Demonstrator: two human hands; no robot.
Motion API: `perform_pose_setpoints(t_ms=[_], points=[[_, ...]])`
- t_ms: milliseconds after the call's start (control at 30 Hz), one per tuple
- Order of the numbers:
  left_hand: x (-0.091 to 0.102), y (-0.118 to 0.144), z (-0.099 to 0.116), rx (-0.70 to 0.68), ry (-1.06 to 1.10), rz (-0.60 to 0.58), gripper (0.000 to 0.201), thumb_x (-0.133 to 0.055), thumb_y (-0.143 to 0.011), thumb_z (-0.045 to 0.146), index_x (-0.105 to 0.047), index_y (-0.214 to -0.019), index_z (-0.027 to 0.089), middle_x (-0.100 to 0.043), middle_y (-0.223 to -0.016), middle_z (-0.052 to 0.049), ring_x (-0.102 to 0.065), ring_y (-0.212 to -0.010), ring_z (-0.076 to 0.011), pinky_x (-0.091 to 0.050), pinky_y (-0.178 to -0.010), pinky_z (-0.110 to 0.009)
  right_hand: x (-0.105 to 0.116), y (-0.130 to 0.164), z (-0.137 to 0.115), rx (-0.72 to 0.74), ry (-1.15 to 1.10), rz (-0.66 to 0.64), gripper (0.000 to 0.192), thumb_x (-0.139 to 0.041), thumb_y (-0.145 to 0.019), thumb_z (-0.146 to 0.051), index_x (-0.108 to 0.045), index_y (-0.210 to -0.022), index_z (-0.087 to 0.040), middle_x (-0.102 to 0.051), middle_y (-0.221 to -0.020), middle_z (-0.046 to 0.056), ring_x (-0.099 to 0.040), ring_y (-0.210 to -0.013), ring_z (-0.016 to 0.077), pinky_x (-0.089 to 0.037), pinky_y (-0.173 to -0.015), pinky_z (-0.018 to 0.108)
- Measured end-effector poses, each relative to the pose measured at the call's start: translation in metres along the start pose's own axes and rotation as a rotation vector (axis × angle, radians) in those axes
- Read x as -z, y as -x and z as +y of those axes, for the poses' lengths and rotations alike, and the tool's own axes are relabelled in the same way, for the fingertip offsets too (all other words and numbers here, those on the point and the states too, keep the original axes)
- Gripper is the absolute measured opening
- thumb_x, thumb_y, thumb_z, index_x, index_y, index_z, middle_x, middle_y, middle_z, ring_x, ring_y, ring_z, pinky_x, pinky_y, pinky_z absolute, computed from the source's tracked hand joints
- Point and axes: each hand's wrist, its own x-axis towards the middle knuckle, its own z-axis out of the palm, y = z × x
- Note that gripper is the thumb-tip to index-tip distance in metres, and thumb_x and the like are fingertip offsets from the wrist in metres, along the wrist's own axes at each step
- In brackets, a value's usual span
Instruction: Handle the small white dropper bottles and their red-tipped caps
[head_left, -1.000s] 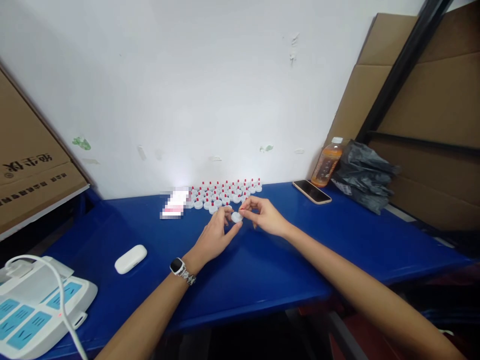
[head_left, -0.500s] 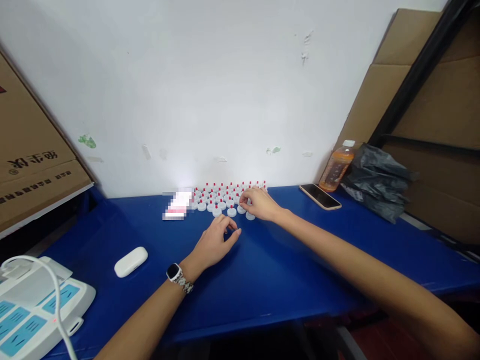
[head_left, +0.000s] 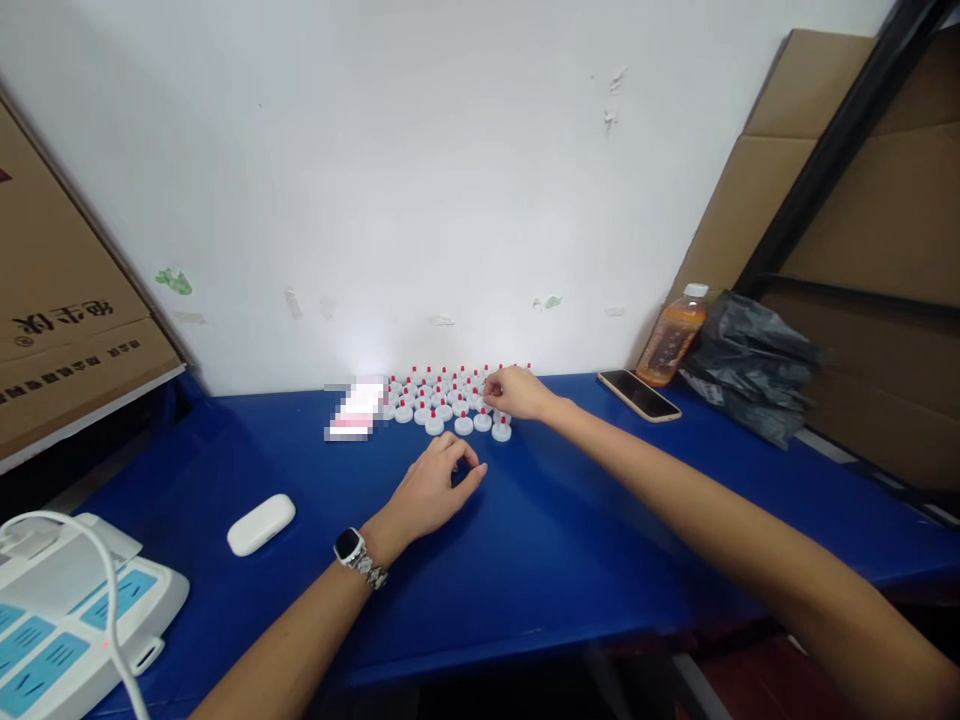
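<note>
By white caps (head_left: 463,425), our empty left hand (head_left: 431,488) half uncurled, our right hand (head_left: 519,393) curled, we can't see inside.

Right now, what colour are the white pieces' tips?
Red tips, seen best in the head view.

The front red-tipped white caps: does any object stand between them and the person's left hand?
Nothing visible does: between the left hand and the front red-tipped white caps, only blue tabletop shows. Whether the hand touches the nearest cap is unclear.
</note>
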Motion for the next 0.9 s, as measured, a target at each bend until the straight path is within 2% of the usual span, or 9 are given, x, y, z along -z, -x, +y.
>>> perform_pose_setpoints(t_ms=[200, 367, 400, 467, 567, 633, 700, 800, 900], points=[[0.001, 0.0, 0.0, -0.009, 0.001, -0.001, 0.024, -0.049, -0.094, 0.045, -0.061, -0.091, 0.024, -0.058, -0.097, -0.003, -0.055, -0.091, -0.0198, -0.047, -0.077, -0.034, 0.004, -0.005, 0.003, 0.078, 0.011, -0.065, 0.013, -0.062, -0.078, -0.013, -0.074, -0.076, -0.019, -0.075, -0.081, 0.004, -0.066, -0.077, 0.0173, -0.042, -0.074, 0.027], [0.0, -0.001, -0.002, -0.018, 0.001, 0.001, 0.025, -0.048, -0.095, 0.045, -0.061, -0.091, 0.024, -0.058, -0.1, -0.003, -0.056, -0.091, -0.0195, -0.047, -0.08, -0.035, 0.002, -0.005, 0.003, 0.093, 0.071, -0.105, 0.011, -0.064, -0.082, -0.023, -0.074, -0.082, -0.02, -0.073, -0.082, 0.005, -0.065, -0.081, 0.0198, -0.041, -0.084, 0.033], [0.0, -0.001, -0.002, -0.021, 0.0, 0.003, 0.025, -0.048, -0.095, 0.045, -0.06, -0.091, 0.024, -0.058, -0.1, -0.003, -0.056, -0.091, -0.0197, -0.047, -0.081, -0.035, 0.0, -0.003, 0.002, 0.091, 0.072, -0.071, 0.014, -0.063, -0.084, -0.027, -0.074, -0.087, -0.02, -0.072, -0.086, 0.006, -0.064, -0.084, 0.0209, -0.042, -0.086, 0.034], [-0.001, 0.0, -0.002, -0.036, -0.015, 0.018, 0.024, -0.047, -0.095, 0.044, -0.06, -0.093, 0.024, -0.058, -0.1, -0.004, -0.056, -0.095, -0.0205, -0.047, -0.083, -0.036, -0.005, 0.005, 0.0, 0.066, 0.054, 0.083, 0.024, -0.057, -0.089, -0.035, -0.073, -0.101, -0.02, -0.068, -0.098, 0.01, -0.062, -0.095, 0.0236, -0.042, -0.09, 0.037], [-0.001, 0.0, -0.003, -0.065, -0.122, 0.128, 0.024, -0.048, -0.095, 0.044, -0.058, -0.104, 0.024, -0.057, -0.112, -0.007, -0.054, -0.109, -0.0242, -0.045, -0.093, -0.041, -0.018, 0.026, -0.004, -0.005, -0.003, 0.337, 0.041, -0.049, -0.094, -0.045, -0.062, -0.124, -0.02, -0.056, -0.124, 0.016, -0.052, -0.117, 0.0276, -0.039, -0.1, 0.042], [0.0, -0.004, -0.008, -0.043, -0.236, 0.255, 0.036, -0.051, -0.092, 0.048, -0.054, -0.119, 0.024, -0.052, -0.129, -0.011, -0.047, -0.124, -0.0292, -0.041, -0.102, -0.048, -0.027, 0.043, -0.007, -0.037, -0.027, 0.35, 0.058, -0.049, -0.091, -0.057, -0.051, -0.138, -0.022, -0.043, -0.141, 0.018, -0.04, -0.132, 0.0323, -0.037, -0.104, 0.048], [0.001, -0.01, -0.017, 0.028, -0.338, 0.356, 0.061, -0.056, -0.086, 0.059, -0.045, -0.133, 0.022, -0.038, -0.147, -0.017, -0.033, -0.138, -0.0356, -0.033, -0.109, -0.055, -0.035, 0.055, -0.008, -0.06, -0.028, 0.286, 0.075, -0.05, -0.086, -0.068, -0.04, -0.147, -0.026, -0.028, -0.154, 0.018, -0.027, -0.142, 0.0375, -0.035, -0.105, 0.055], [0.004, -0.026, -0.038, 0.155, -0.435, 0.352, 0.102, -0.059, -0.072, 0.078, -0.032, -0.147, 0.014, -0.018, -0.158, -0.025, -0.01, -0.147, -0.0448, -0.018, -0.114, -0.065, -0.043, 0.059, -0.005, -0.102, -0.02, 0.191, 0.091, -0.053, -0.079, -0.075, -0.026, -0.154, -0.031, -0.011, -0.162, 0.017, -0.015, -0.146, 0.0435, -0.031, -0.105, 0.064], [0.006, -0.043, -0.056, 0.235, -0.478, 0.308, 0.12, -0.056, -0.064, 0.086, -0.022, -0.153, 0.014, -0.009, -0.162, -0.024, -0.001, -0.148, -0.0479, -0.01, -0.112, -0.071, -0.047, 0.05, 0.002, -0.138, -0.026, 0.147, 0.095, -0.056, -0.077, -0.074, -0.022, -0.155, -0.033, -0.004, -0.164, 0.016, -0.01, -0.147, 0.0462, -0.028, -0.105, 0.067]])
